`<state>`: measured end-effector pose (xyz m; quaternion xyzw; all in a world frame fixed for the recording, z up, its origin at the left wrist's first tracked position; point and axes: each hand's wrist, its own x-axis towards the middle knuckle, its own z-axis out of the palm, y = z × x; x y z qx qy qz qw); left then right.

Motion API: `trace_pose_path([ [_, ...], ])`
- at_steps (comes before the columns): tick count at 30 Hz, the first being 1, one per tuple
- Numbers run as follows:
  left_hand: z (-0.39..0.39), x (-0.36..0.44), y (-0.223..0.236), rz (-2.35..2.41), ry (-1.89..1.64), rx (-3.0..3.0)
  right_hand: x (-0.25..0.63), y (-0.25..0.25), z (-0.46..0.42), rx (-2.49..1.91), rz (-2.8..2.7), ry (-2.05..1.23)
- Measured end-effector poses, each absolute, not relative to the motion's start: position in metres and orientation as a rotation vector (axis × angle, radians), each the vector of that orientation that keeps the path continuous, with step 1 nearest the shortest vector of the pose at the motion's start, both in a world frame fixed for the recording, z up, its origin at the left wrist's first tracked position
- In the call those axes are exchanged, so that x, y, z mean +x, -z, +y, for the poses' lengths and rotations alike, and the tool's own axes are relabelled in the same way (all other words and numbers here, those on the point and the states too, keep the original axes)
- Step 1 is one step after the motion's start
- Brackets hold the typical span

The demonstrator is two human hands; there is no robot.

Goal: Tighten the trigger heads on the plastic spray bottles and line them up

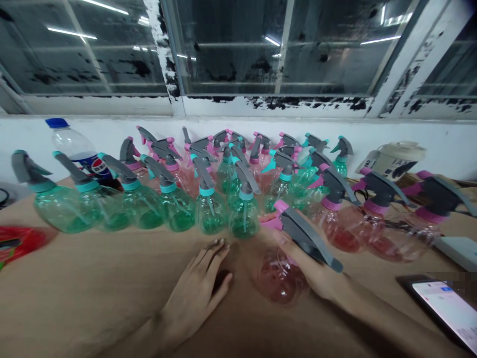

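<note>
My right hand (305, 266) is wrapped round the neck of a pink spray bottle (281, 281), just below its pink and grey trigger head. That bottle tilts over the tabletop, apart from the others. My left hand (199, 283) rests with fingers stretched on the table, holding nothing. Its fingertips are close to a green spray bottle (244, 219) at the end of a front row of green bottles. More pink spray bottles (345, 233) stand to the right of my right hand. Behind the front row, several pink and green ones are crowded together.
A Pepsi bottle (80, 149) with a blue cap stands at the back left, and a red packet (24, 243) lies at the left. A whitish tub (397, 159) sits at the back right. Near my right forearm lies a lit phone (443, 308). Windows (276, 49) rise behind the table.
</note>
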<state>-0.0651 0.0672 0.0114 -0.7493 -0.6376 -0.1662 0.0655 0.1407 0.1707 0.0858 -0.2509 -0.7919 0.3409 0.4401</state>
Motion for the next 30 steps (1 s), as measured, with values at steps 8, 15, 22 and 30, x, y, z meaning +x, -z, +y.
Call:
trace_pose_path([
  [8, 0.068, -0.064, -0.015, -1.977, 0.552, -2.289, 0.142, -0.079, 0.17, -0.681, -1.912, -0.91],
  [15, 0.068, -0.063, -0.018, -1.985, 0.56, -2.292, 0.14, -0.08, 0.172, -0.662, -1.887, -0.963],
  [22, 0.07, -0.064, -0.018, -1.984, 0.548, -2.309, 0.141, -0.075, 0.173, -0.603, -1.892, -0.986],
  [30, 0.068, -0.064, -0.017, -1.97, 0.555, -2.312, 0.14, -0.074, 0.173, -0.606, -1.895, -0.973],
])
